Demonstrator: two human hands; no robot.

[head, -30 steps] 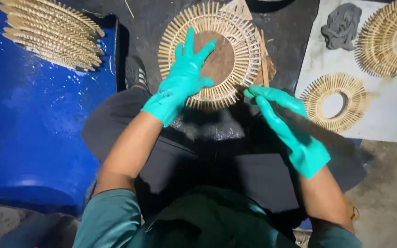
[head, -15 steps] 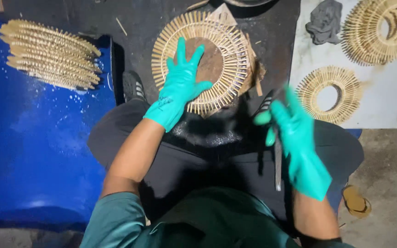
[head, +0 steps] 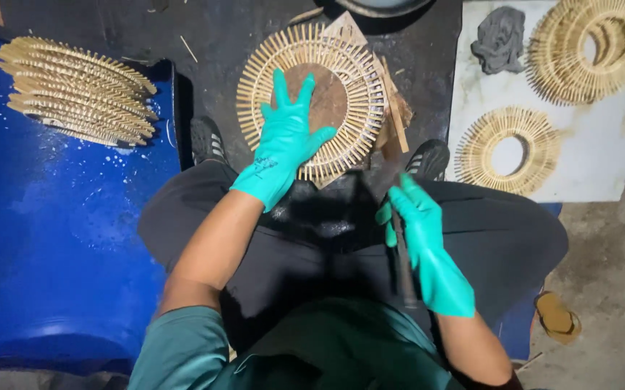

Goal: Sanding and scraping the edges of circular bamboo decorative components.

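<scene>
A round ring of bamboo sticks (head: 356,72) lies on a brown wooden block (head: 327,97) on the dark floor in front of my knees. My left hand (head: 283,141), in a teal glove, rests flat on the ring's near side with its fingers spread. My right hand (head: 421,242), also gloved, is closed around a dark knife (head: 386,177) above my right thigh. The knife's blade points up toward the ring's right edge, and its handle runs down along my palm.
A stack of similar stick rings (head: 74,90) lies on a blue surface (head: 52,238) at the left. A white board (head: 616,144) at the right carries two more rings (head: 507,152) (head: 587,50) and a grey cloth (head: 500,40). My shoes (head: 208,141) flank the block. A sandal (head: 558,318) lies at the lower right.
My right hand was open near the ring's edge; it has since drawn back over my lap and closed on the knife. My left hand stays flat on the ring.
</scene>
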